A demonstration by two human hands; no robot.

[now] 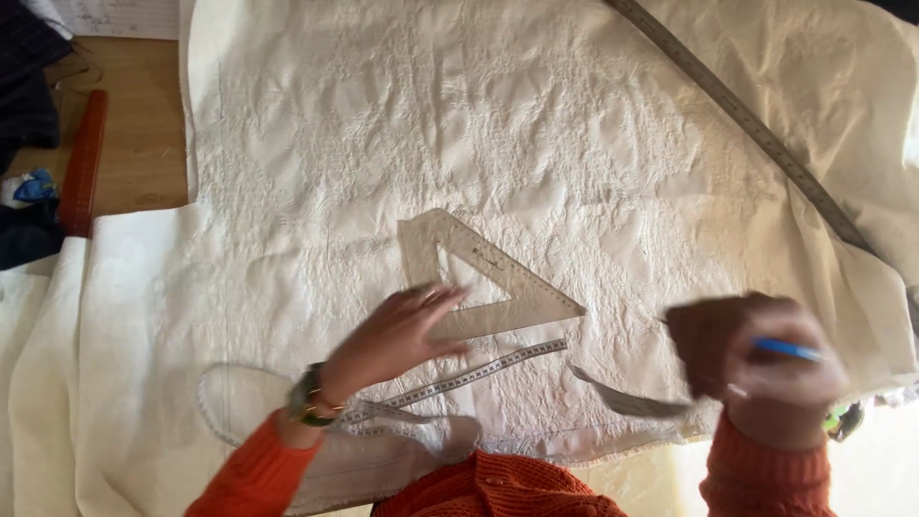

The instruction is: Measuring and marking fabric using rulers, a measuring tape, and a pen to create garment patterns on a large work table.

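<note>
The left hand (397, 335) is lying open, fingertips pressing the clear set square (479, 278) flat on the cream fabric (536, 124). A tape measure (459, 378) is trailing just below that hand. The right hand (756, 359), blurred, is closing around a blue pen (787, 349), well apart from the set square.

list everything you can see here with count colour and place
fabric: one, cream, spread over the table
set square: one, clear, triangular, centre, on the fabric
tape measure: one, white, below the set square
long ruler: one, grey, upper right, lying diagonally
table: wooden, bare part upper left
red bar: one, left edge
left hand: fingers on the set square, wristwatch, orange sleeve
right hand: blurred, shut on a blue pen
</note>
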